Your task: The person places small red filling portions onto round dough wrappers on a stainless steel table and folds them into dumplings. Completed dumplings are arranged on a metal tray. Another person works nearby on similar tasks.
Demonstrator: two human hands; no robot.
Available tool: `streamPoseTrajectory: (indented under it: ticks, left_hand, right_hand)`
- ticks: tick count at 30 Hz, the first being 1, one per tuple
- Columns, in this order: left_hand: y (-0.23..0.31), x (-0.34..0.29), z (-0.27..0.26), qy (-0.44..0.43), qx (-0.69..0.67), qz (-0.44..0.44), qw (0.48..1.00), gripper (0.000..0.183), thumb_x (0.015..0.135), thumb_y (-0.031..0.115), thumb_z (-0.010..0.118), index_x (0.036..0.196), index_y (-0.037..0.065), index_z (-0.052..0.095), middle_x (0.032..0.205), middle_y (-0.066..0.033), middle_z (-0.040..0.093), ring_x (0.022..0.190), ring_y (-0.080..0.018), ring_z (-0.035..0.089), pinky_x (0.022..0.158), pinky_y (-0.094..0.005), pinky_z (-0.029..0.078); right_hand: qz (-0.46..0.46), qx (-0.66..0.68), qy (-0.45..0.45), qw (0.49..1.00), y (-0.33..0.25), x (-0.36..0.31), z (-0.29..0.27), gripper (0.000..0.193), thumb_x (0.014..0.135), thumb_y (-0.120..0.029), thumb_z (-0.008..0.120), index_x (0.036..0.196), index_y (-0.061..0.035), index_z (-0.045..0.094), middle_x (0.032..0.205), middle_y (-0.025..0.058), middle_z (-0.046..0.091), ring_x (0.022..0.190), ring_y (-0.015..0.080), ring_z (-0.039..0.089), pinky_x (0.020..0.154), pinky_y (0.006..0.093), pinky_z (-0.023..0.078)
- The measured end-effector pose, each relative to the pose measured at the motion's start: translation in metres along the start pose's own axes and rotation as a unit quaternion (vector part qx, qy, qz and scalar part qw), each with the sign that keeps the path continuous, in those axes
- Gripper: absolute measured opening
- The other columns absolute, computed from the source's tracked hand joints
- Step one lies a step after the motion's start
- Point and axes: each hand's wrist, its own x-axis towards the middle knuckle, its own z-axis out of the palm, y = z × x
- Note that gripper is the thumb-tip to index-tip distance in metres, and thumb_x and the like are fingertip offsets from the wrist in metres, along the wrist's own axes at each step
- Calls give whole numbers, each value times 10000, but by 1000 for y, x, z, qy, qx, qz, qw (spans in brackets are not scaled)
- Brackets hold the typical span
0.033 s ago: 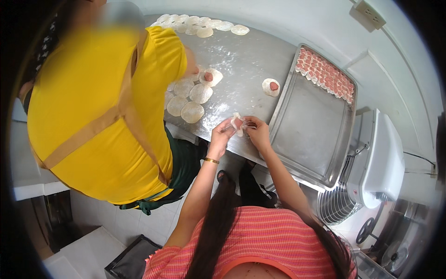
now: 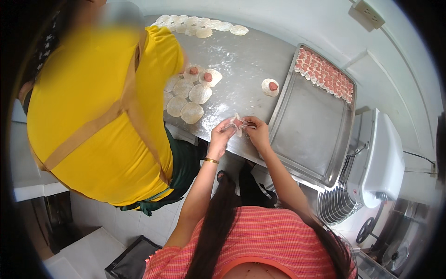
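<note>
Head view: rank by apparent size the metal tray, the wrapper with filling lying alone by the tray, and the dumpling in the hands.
1. Metal tray, by far the largest.
2 and 3. Lone filled wrapper and the dumpling pinched by the left hand and right hand look alike in size; the dumpling is folded and partly hidden by fingers, so no ranking between them.

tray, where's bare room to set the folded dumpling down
The tray is bare across its middle and near end; only its far end holds rows of filled dumplings. The table is bare between the lone filled wrapper and the far wrappers. It is crowded at the wrapper cluster beside the co-worker.
</note>
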Motion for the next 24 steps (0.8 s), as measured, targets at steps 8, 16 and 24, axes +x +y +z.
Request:
streamPoseTrajectory:
  ticks: [8, 16, 24]
  left_hand:
    - [0, 7, -2, 18, -89, 41, 995, 170, 854, -17, 575, 1003, 47, 522, 988, -67, 592, 882, -148, 602, 807, -286, 516]
    - [16, -11, 6, -10, -68, 30, 997, 272, 851, -35, 567, 1104, 47, 508, 1049, -52, 570, 913, -154, 600, 838, -296, 513]
    - [-34, 12, -25, 12, 180, 201, 963, 147, 775, 7, 678, 909, 4, 618, 847, -19, 645, 708, -68, 565, 644, -228, 474]
  right_hand:
    - [52, 191, -60, 978, -28, -1, -3, 334, 747, 33, 621, 1078, 41, 577, 988, 92, 646, 901, 160, 614, 785, 265, 480]
    - [39, 16, -78, 996, -8, 14, -17, 434, 715, 67, 593, 1141, -14, 572, 991, 89, 652, 916, 151, 616, 772, 270, 495]
    - [-112, -85, -100, 985, -1, 9, -9, 477, 674, 71, 588, 1143, -14, 565, 902, 117, 643, 830, 217, 634, 733, 314, 507]
